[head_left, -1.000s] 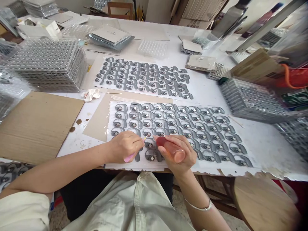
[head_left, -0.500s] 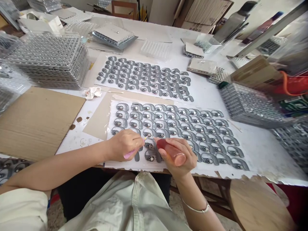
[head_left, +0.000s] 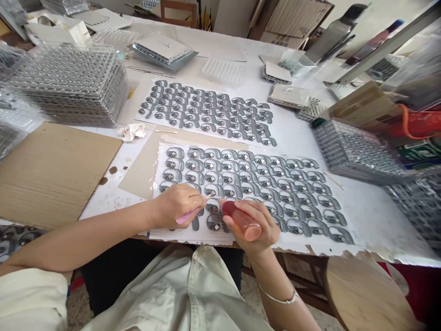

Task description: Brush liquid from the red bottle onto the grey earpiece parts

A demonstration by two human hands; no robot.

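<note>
Wooden chair (head_left: pixel 174 11) beyond white table (head_left: pixel 375 230), round wooden stool (head_left: pixel 368 294) at right

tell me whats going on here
A person is working with both hands. Their left hand holds a pink-handled pick, its tip close to a grey curved part with a metal disc. Their right hand grips a translucent reddish bottle right beside it. Rows of these parts lie on a white sheet, more lie on a second sheet beyond, and stacks of clear trays stand to the left.
</note>
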